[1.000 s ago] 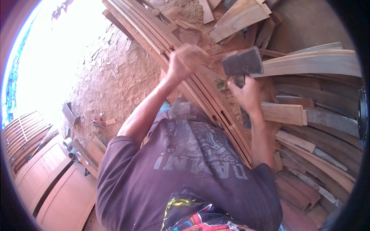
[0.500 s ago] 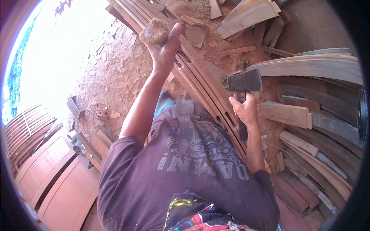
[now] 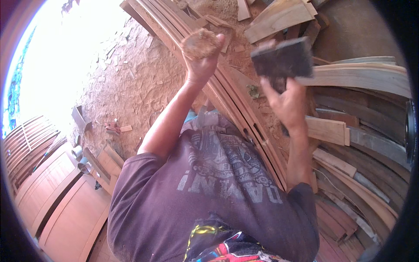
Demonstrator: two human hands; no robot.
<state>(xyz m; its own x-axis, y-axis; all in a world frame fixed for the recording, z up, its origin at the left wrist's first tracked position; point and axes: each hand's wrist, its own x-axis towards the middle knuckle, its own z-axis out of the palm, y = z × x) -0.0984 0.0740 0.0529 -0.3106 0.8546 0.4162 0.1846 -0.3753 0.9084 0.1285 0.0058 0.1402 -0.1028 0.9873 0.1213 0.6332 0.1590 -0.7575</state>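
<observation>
My left hand (image 3: 201, 67) is closed round a chisel with a frayed, fuzzy wooden handle end (image 3: 200, 43); its blade is hidden beneath the fist. It stands over a bundle of long wooden pieces (image 3: 231, 98) that runs from the upper left down to the right, with dark slots cut in it. To the right, my right hand (image 3: 289, 105) grips a hatchet with a broad dark metal head (image 3: 283, 61). The head is raised and blurred by motion, apart from the chisel. Most of its handle is hidden by the hand.
Stacked boards and curved planks (image 3: 362, 78) crowd the right side. Offcuts (image 3: 281, 19) lie at the top. Sawdust and wood chips (image 3: 126, 78) cover the ground on the left. Wooden panels (image 3: 74, 214) lean at the lower left, near a small red tool (image 3: 113, 128).
My right hand has lifted the hatchet upward and closer to the camera. My left hand has shifted right along the wood with the chisel.
</observation>
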